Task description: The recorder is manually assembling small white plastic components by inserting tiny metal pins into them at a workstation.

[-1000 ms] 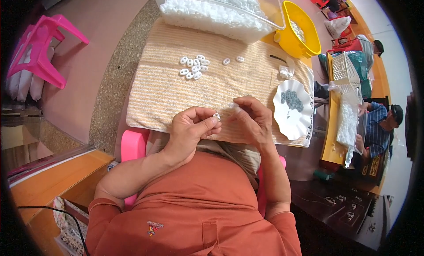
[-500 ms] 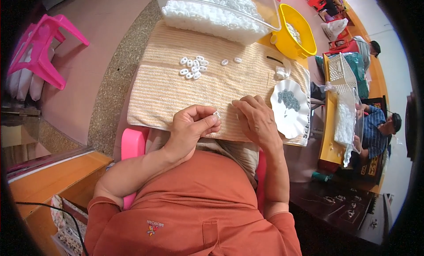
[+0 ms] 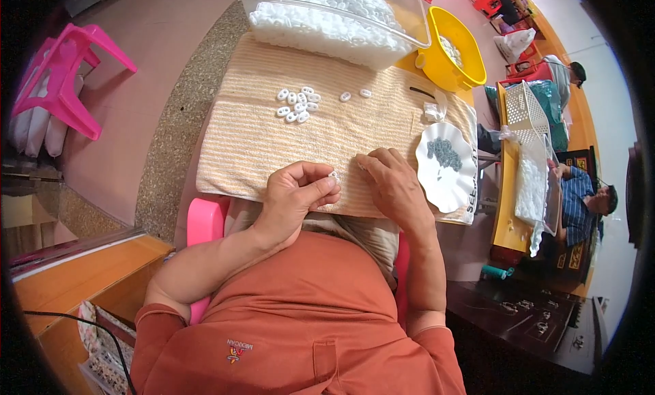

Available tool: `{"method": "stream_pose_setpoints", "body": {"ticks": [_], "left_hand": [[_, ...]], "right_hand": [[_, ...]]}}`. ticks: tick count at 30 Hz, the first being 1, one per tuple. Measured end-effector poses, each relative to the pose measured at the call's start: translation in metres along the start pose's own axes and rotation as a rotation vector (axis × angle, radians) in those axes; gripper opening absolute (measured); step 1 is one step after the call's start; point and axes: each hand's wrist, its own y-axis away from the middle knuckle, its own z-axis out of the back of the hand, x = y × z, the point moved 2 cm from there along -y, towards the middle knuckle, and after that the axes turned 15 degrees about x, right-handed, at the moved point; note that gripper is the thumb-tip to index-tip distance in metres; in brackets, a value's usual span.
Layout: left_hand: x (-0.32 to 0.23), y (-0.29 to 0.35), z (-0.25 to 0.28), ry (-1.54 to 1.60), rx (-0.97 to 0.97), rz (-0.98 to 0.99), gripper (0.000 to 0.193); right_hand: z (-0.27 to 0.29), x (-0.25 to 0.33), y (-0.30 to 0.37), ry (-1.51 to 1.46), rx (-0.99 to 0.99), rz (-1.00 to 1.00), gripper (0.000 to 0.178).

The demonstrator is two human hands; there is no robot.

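My left hand [image 3: 301, 196] pinches a small white plastic piece [image 3: 333, 175] between thumb and forefinger, low over the towel's near edge. To its right, my right hand [image 3: 394, 189] has its fingers curled and their tips together above the striped towel [image 3: 245, 146]; whatever they may hold is too small to name. Beyond my hands lies a loose cluster of white oval two-holed pieces [image 3: 298, 107]. Two more such ovals [image 3: 346, 96] lie apart to the right of it. Near my right hand, a white scalloped plate [image 3: 443, 197] carries a heap of small grey-blue parts [image 3: 445, 153].
A clear bin full of white pieces [image 3: 327, 37] stands at the table's far side, beside a yellow basin [image 3: 471, 50]. A thin black stick [image 3: 421, 91] and a small plastic bag [image 3: 434, 111] lie near the plate. At left is a pink stool [image 3: 61, 98]; a co-worker [image 3: 583, 197] sits at right.
My right fingertips have shifted very slightly left and down. My left hand keeps its pinch in the same place. The co-worker at the right has moved a little.
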Motion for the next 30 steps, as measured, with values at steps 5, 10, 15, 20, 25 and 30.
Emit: {"method": "stream_pose_setpoints", "body": {"ticks": [5,10,15,20,25,30], "left_hand": [[0.0,0.0,0.0,-0.011,-0.007,0.01,0.014],[0.001,-0.001,0.001,-0.01,-0.005,0.019,0.014],[0.001,-0.001,0.0,0.015,0.006,0.032,0.014],[0.001,0.0,-0.001,0.014,0.009,0.033,0.015],[0.001,0.0,-0.001,0.022,0.009,0.034,0.015],[0.002,0.0,0.0,0.02,0.012,0.038,0.015]], "right_hand": [[-0.006,-0.008,0.001,-0.187,-0.106,0.048,0.025],[-0.011,-0.006,0.003,-0.731,-0.005,0.021,0.028],[-0.021,-0.006,0.002,-1.048,0.091,0.064,0.029],[-0.024,-0.005,0.002,-1.329,0.091,0.067,0.031],[-0.028,-0.008,0.002,-1.28,0.106,0.074,0.031],[-0.028,-0.008,0.001,-1.284,0.113,0.084,0.031]]}}
